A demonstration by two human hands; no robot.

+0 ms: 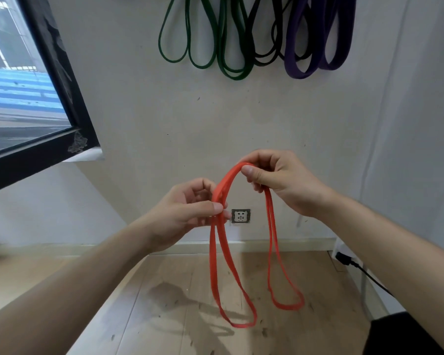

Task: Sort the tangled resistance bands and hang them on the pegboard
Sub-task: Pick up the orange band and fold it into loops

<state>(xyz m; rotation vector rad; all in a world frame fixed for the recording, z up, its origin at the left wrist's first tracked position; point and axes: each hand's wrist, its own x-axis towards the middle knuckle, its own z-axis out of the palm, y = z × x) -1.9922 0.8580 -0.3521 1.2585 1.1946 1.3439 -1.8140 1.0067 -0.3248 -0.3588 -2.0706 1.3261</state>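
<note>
Band (pixel 224 181), red, is held mid-air btwn both hands: pinched by L hand (pixel 187 211) on one side, top of arc gripped by R hand (pixel 280 180), two loops dangling above floor (pixel 144 303). Judged light, soft, stretchy, prob. floppy; best taken at doubled top. Green bands (pixel 235 74) are hung on wall above.

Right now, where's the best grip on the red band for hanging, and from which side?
Probably the arched top of the red band, between left hand and right hand, from above: strands bunch together there, and both loops hang free below.
</note>
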